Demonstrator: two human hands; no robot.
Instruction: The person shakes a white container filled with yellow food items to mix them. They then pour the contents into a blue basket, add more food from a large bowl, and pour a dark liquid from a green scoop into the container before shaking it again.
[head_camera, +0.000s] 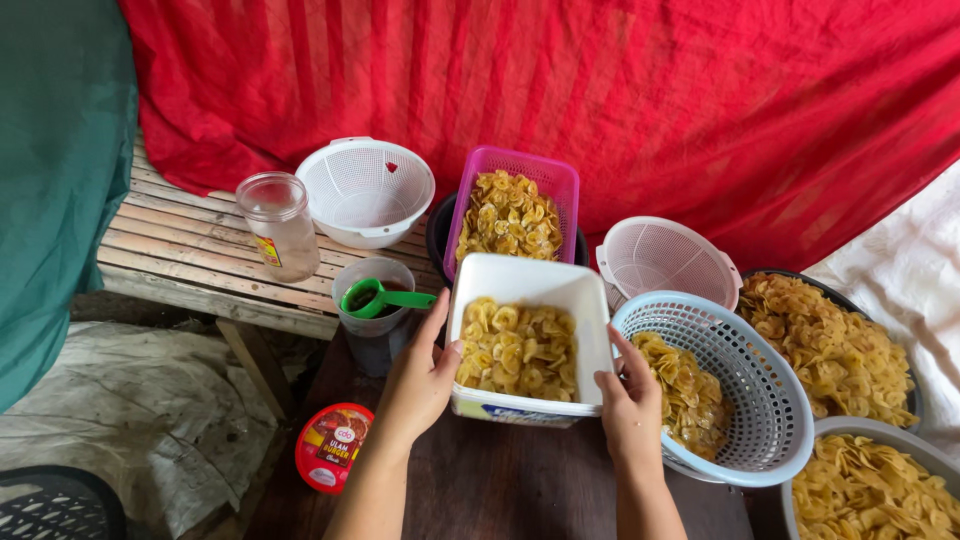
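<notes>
My two bare hands hold a white rectangular tub (527, 345) of yellow banana chips at the lower centre of the frame. My left hand (420, 382) presses against the tub's left wall, fingers (432, 318) curled up along its side and thumb hooked over the rim. My right hand (630, 405) grips the tub's right front corner, fingers closed against the wall. The tub sits low over a dark wooden counter (500, 480).

Just right of the tub, touching my right hand, a pale blue slotted basket (745, 385) holds more chips. Directly above the tub, a pink slotted basket (512, 205) is filled with chips. Right of it stands an empty white colander (668, 260); a second empty white colander (365, 190) sits at upper left on a slatted bamboo bench (190, 250), beside a clear glass jar (280, 225). Left of the tub, a clear plastic cup (372, 300) carries a green scoop (380, 297). A round red lid (333, 447) lies at lower left. At the right edge, two large bowls (850, 350) brim with chips. A red cloth (600, 100) hangs across the top.
</notes>
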